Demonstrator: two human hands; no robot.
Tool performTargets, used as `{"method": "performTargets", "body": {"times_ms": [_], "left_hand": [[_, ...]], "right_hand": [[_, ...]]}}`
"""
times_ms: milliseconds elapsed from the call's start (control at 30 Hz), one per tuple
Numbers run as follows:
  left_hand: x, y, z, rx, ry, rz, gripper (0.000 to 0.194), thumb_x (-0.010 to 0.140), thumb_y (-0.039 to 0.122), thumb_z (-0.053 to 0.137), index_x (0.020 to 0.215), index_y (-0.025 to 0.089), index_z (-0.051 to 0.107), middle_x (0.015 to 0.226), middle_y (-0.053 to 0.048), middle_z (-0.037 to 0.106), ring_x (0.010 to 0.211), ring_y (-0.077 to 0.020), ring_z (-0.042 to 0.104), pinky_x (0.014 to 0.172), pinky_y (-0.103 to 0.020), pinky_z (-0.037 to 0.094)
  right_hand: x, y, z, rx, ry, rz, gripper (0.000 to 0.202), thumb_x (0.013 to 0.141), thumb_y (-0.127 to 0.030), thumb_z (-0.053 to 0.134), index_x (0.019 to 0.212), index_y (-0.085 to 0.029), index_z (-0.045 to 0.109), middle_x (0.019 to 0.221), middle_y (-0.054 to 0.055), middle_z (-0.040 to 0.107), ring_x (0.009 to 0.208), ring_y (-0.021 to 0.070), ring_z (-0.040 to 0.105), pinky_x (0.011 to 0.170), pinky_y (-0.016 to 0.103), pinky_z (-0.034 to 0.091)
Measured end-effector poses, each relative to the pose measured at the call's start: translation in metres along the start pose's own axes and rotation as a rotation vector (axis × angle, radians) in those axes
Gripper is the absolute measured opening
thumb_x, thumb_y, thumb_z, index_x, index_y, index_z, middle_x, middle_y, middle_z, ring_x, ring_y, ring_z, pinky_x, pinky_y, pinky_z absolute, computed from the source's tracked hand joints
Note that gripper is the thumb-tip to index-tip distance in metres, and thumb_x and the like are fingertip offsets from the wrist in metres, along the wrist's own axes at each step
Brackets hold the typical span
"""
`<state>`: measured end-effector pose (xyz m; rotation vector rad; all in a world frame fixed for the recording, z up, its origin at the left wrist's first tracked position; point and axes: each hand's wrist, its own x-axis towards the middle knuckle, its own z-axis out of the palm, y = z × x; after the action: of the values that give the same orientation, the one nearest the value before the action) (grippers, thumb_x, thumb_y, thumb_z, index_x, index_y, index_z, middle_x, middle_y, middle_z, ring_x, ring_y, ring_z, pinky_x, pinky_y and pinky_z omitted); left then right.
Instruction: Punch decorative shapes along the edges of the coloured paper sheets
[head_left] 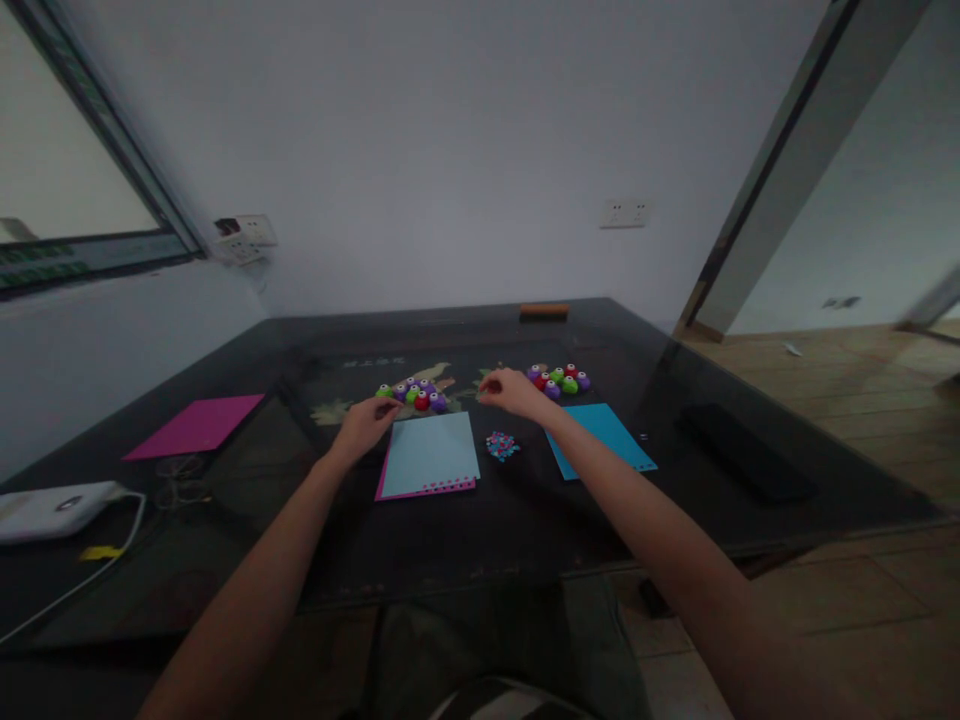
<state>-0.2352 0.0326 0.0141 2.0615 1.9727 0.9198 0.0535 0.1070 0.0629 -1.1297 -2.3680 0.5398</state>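
My left hand [365, 428] is over the upper left corner of a pale blue sheet [431, 452], fingertips pinched beside a cluster of small round toys with eye-like spots [412, 393] in green, purple and red. Whatever that pinch holds is too small to make out. Under the pale sheet lies a magenta sheet [426, 492] with a row of holes along its near edge. My right hand [512, 390] is left of a second cluster of similar toys [556, 380], its fingers curled together; their content cannot be made out. Between the sheets sits a pile of tiny pink, blue and white pieces [502, 446].
A bright blue sheet [602, 440] lies partly under my right forearm. Another magenta sheet [196, 426] and a white device with a cable [56, 510] are at left. A long black object [742, 452] lies at right, and a brown block [544, 312] at the table's [450, 555] back edge.
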Motion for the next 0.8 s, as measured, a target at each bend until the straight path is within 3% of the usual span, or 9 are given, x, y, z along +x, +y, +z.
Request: {"method": "performTargets", "body": {"times_ms": [167, 333, 500, 800], "left_hand": [[-0.002, 0.007, 0.001, 0.029, -0.143, 0.087, 0.036, 0.076, 0.04, 0.05, 0.1, 0.017, 0.065, 0.101, -0.01, 0.066, 0.092, -0.0232, 0.059, 0.084, -0.035, 0.044], [-0.005, 0.011, 0.002, 0.111, -0.308, 0.163, 0.059, 0.07, 0.052, 0.057, 0.118, 0.017, 0.057, 0.114, -0.012, 0.058, 0.105, -0.0272, 0.052, 0.093, -0.038, 0.037], [-0.007, 0.014, 0.004, 0.219, -0.313, 0.106, 0.071, 0.061, 0.056, 0.065, 0.121, 0.02, 0.054, 0.116, -0.013, 0.053, 0.109, -0.0307, 0.047, 0.094, -0.041, 0.034], [-0.008, 0.013, 0.005, 0.159, -0.298, 0.101, 0.071, 0.059, 0.055, 0.066, 0.121, 0.021, 0.055, 0.111, -0.012, 0.053, 0.106, -0.0305, 0.046, 0.093, -0.042, 0.035]], "right_hand": [[0.02, -0.015, 0.037, -0.055, -0.157, -0.003, 0.033, 0.07, -0.03, 0.069, 0.098, -0.013, 0.065, 0.096, 0.01, 0.067, 0.085, 0.0202, 0.061, 0.07, 0.027, 0.044], [0.014, -0.011, 0.049, -0.11, -0.204, -0.086, 0.049, 0.067, -0.046, 0.069, 0.102, -0.013, 0.063, 0.102, 0.012, 0.064, 0.091, 0.0231, 0.059, 0.076, 0.03, 0.044], [0.011, -0.01, 0.06, -0.247, -0.182, -0.131, 0.072, 0.054, -0.058, 0.072, 0.109, -0.013, 0.059, 0.109, 0.015, 0.056, 0.102, 0.0288, 0.052, 0.085, 0.037, 0.041], [0.01, -0.007, 0.066, -0.228, -0.165, -0.123, 0.071, 0.052, -0.058, 0.073, 0.107, -0.014, 0.059, 0.11, 0.015, 0.054, 0.107, 0.0319, 0.047, 0.088, 0.041, 0.038]]}}
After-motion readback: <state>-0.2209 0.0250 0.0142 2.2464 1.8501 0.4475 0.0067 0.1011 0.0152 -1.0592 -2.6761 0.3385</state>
